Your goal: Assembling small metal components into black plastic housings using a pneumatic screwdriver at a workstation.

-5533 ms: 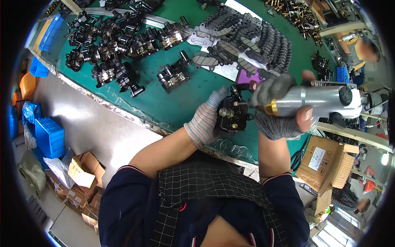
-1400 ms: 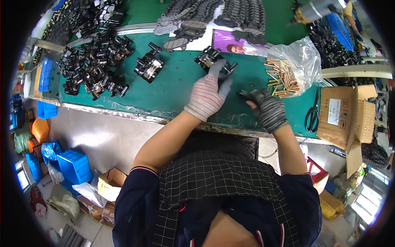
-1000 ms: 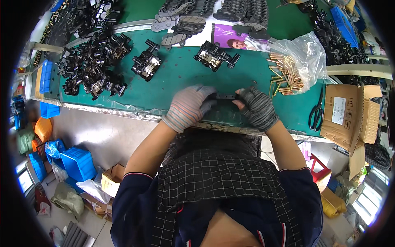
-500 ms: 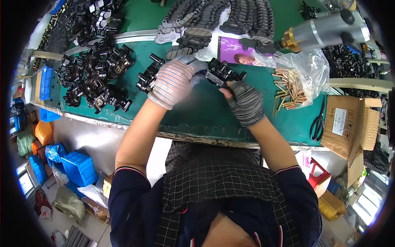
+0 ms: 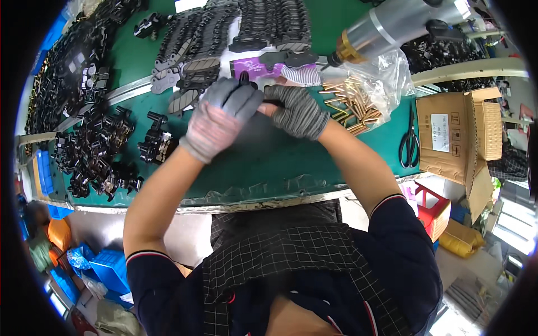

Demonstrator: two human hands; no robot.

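My left hand [image 5: 219, 119], in a pale glove with grey fingers, is closed over a black brake caliper [image 5: 244, 77]. My right hand [image 5: 297, 111], in a dark striped fingerless glove, grips the same part from the right, its bare thumb pointing left. Most of the caliper is hidden between the hands; only a black end shows above the left fingers. A single caliper [image 5: 156, 140] lies left of my left wrist. Rows of dark brake pads [image 5: 269, 25] are laid out just beyond the hands, and brass-coloured pins [image 5: 353, 103] lie right of my right hand.
A heap of black calipers [image 5: 98, 148] covers the table's left. A silver power driver [image 5: 386, 28] reaches in at far right, over a clear plastic bag [image 5: 392, 73]. Black scissors [image 5: 409, 147] lie beside an open cardboard box [image 5: 448, 134]. A metal rail [image 5: 131, 89] crosses the table.
The view has shifted, so the table's things sit further left and the near edge lower. My hands have come together around the caliper. The single caliper beside my left hand is now clear of it.
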